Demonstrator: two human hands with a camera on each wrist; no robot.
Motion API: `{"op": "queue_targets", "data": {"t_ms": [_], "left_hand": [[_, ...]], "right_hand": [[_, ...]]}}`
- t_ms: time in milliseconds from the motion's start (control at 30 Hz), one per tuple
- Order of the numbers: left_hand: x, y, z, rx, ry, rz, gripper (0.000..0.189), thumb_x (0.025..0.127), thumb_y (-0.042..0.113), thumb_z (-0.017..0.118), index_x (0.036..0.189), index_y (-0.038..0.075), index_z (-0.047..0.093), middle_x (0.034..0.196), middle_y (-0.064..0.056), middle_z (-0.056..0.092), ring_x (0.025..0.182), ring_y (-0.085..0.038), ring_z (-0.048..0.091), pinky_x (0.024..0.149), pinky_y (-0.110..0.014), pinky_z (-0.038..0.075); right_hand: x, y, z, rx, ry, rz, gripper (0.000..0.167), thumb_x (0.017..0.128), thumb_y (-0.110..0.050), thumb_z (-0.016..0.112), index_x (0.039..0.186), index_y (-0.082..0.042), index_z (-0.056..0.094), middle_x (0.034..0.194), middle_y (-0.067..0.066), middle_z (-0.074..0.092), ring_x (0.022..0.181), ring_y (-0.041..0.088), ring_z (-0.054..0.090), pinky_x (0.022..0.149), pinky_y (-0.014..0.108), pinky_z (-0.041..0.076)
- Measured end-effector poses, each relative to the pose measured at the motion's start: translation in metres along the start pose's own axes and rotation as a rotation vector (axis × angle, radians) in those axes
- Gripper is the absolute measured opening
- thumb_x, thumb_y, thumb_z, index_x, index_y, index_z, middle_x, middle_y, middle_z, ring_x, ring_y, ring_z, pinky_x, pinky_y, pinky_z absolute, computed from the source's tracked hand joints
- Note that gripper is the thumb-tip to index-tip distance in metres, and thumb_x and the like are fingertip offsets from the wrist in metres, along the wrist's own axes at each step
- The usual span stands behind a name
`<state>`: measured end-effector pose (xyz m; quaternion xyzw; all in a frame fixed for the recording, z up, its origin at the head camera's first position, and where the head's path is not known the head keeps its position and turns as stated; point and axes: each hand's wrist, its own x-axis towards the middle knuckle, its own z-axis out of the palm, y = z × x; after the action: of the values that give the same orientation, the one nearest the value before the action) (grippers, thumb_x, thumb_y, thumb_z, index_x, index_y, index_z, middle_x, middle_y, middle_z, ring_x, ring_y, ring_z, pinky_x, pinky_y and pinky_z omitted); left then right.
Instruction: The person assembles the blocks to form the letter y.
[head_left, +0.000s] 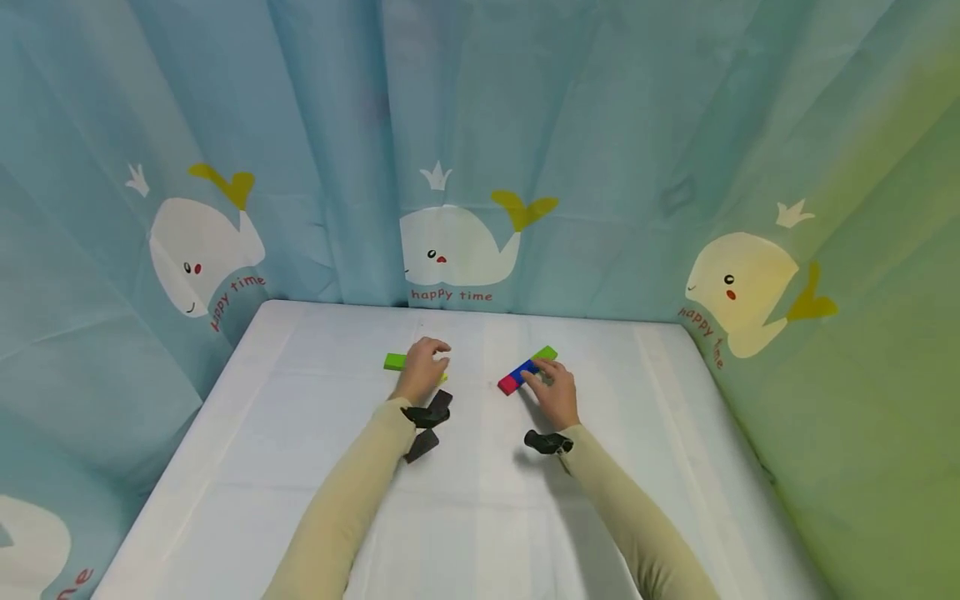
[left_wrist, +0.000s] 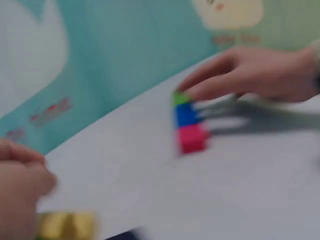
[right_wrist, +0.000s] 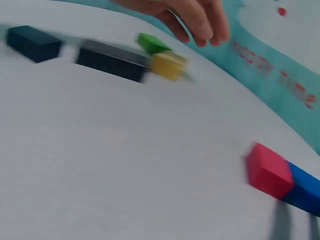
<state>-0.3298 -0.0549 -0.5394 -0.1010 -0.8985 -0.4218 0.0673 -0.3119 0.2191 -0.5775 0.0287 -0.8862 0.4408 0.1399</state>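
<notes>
My left hand (head_left: 423, 371) hovers with loosely curved fingers above a green block (head_left: 394, 362) and a yellow block (right_wrist: 169, 65), holding nothing. In the head view it hides most of the yellow one. To the right, a red block (head_left: 507, 385), a blue block (head_left: 523, 372) and a green block (head_left: 548, 353) lie end to end in a slanting row. My right hand (head_left: 557, 393) reaches over this row, thumb and forefinger on either side of the blue block near its green end. The wrist views are blurred.
Two dark blocks, one (head_left: 441, 401) partly behind the left wrist strap and the other (head_left: 422, 446) nearer me, lie beside the left forearm. A white table (head_left: 480, 533) carries everything. Blue-green curtains (head_left: 480, 100) printed with whales hang along its back and sides.
</notes>
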Motion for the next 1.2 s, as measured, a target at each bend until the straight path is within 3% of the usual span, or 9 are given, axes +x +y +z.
{"op": "queue_targets", "data": {"t_ms": [67, 167, 267, 433, 767, 1000, 1200], "left_hand": [[0.002, -0.010, -0.018, 0.094, -0.055, -0.031, 0.025, 0.089, 0.004, 0.068, 0.114, -0.001, 0.069, 0.110, -0.015, 0.062, 0.103, -0.030, 0.057, 0.091, -0.042, 0.047], [0.004, -0.019, -0.033, 0.201, -0.149, -0.047, 0.030, 0.087, 0.006, 0.071, 0.116, -0.003, 0.068, 0.107, -0.017, 0.062, 0.099, -0.030, 0.058, 0.089, -0.041, 0.049], [0.006, -0.023, -0.037, 0.254, -0.213, -0.022, 0.034, 0.086, 0.010, 0.074, 0.117, -0.003, 0.068, 0.106, -0.018, 0.061, 0.097, -0.029, 0.058, 0.088, -0.040, 0.049], [0.005, -0.018, -0.031, 0.279, -0.249, 0.004, 0.040, 0.085, 0.014, 0.076, 0.119, -0.003, 0.066, 0.109, -0.017, 0.059, 0.101, -0.029, 0.056, 0.091, -0.039, 0.048], [0.002, -0.015, -0.020, 0.326, -0.194, -0.058, 0.044, 0.085, 0.019, 0.078, 0.119, -0.006, 0.065, 0.112, -0.018, 0.054, 0.102, -0.030, 0.052, 0.092, -0.039, 0.046], [0.005, -0.014, -0.019, 0.386, -0.096, -0.076, 0.024, 0.086, 0.014, 0.074, 0.099, -0.006, 0.067, 0.103, -0.020, 0.057, 0.097, -0.035, 0.050, 0.088, -0.042, 0.043], [0.006, -0.012, -0.010, 0.452, -0.127, -0.069, 0.031, 0.085, 0.021, 0.076, 0.101, -0.003, 0.067, 0.102, -0.018, 0.060, 0.096, -0.034, 0.049, 0.085, -0.042, 0.043]], "right_hand": [[-0.004, -0.002, 0.006, -0.027, -0.002, -0.024, 0.049, 0.089, -0.030, 0.073, 0.125, 0.002, 0.065, 0.131, 0.023, 0.056, 0.118, 0.042, 0.048, 0.099, 0.052, 0.038], [-0.007, -0.001, 0.013, -0.065, 0.029, -0.058, 0.049, 0.086, -0.030, 0.076, 0.122, 0.002, 0.067, 0.128, 0.023, 0.058, 0.115, 0.042, 0.049, 0.097, 0.051, 0.038], [-0.008, 0.003, 0.019, -0.093, 0.069, -0.087, 0.048, 0.083, -0.030, 0.078, 0.119, 0.001, 0.069, 0.125, 0.021, 0.060, 0.111, 0.042, 0.051, 0.093, 0.051, 0.038], [-0.009, 0.007, 0.023, -0.125, 0.083, -0.074, 0.048, 0.082, -0.034, 0.079, 0.118, -0.003, 0.071, 0.127, 0.017, 0.060, 0.109, 0.040, 0.050, 0.091, 0.050, 0.039], [-0.011, 0.001, 0.024, -0.155, 0.059, -0.030, 0.048, 0.084, -0.036, 0.077, 0.120, -0.005, 0.070, 0.130, 0.014, 0.058, 0.110, 0.037, 0.048, 0.093, 0.051, 0.038], [-0.011, 0.000, 0.024, -0.173, 0.059, -0.052, 0.049, 0.084, -0.036, 0.076, 0.120, -0.004, 0.070, 0.130, 0.015, 0.057, 0.112, 0.038, 0.049, 0.092, 0.053, 0.038], [-0.013, 0.002, 0.025, -0.171, 0.060, -0.029, 0.047, 0.085, -0.037, 0.075, 0.120, -0.005, 0.071, 0.130, 0.013, 0.057, 0.114, 0.037, 0.048, 0.095, 0.053, 0.037]]}}
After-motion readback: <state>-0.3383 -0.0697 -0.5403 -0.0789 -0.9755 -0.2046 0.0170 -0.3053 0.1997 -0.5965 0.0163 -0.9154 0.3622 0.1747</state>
